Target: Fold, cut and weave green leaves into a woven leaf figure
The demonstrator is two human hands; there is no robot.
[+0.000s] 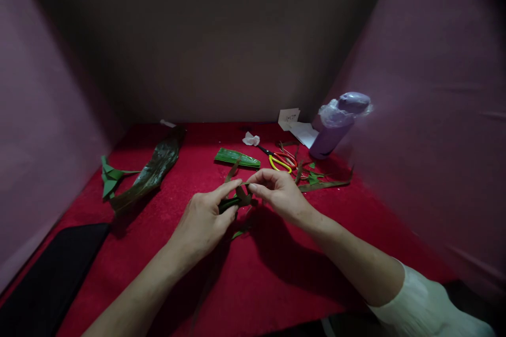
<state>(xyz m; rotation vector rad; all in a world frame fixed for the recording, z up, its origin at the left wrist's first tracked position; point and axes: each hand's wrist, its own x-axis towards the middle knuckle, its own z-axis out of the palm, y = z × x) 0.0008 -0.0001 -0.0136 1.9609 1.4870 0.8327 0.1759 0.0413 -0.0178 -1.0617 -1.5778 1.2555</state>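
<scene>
Between my two hands, above the red cloth, is a small bundle of folded leaf strips (244,198), dark green and brownish. My left hand (203,216) grips it from the left, thumb below and fingers above. With thumb and forefinger pinched, my right hand (279,194) holds a brownish strip at the bundle's upper right side. One strip end sticks up behind the fingers. Small green scraps (239,233) lie just below the hands. Beyond them rests a glossy folded green leaf (237,157), near scissors (281,160) with a red and a yellow handle.
To the left are a long dark leaf (152,168), a folded green leaf piece (111,176) and a black flat object (59,274). At the right back, a purple container (330,137) stands beside white papers (302,131). Leaf scraps (326,186) lie before it; crumpled tissue (250,139) is behind.
</scene>
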